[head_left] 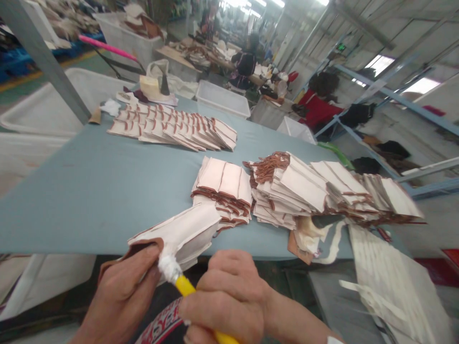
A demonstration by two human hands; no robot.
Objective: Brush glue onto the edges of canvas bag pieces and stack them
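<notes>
My left hand [122, 291] is closed on the near end of a white fabric panel [182, 227] with brown edging, at the table's front edge. The panel's far end rests against a stack of similar panels [224, 179]. My right hand [229, 296] grips a brush [184, 285] with a yellow handle. Its head is white and clotted, and it meets the panel's brown edge just beside my left fingers. Whether the head is bristle or wrapped cloth, I cannot tell.
A fanned row of panels [172, 126] lies farther back on the blue-green table [89, 191]. More stacks [297, 186] with brown strips stand to the right. Beyond the table are white bins [222, 98], a slanted metal post [46, 57] and a person [245, 62] in dark clothes.
</notes>
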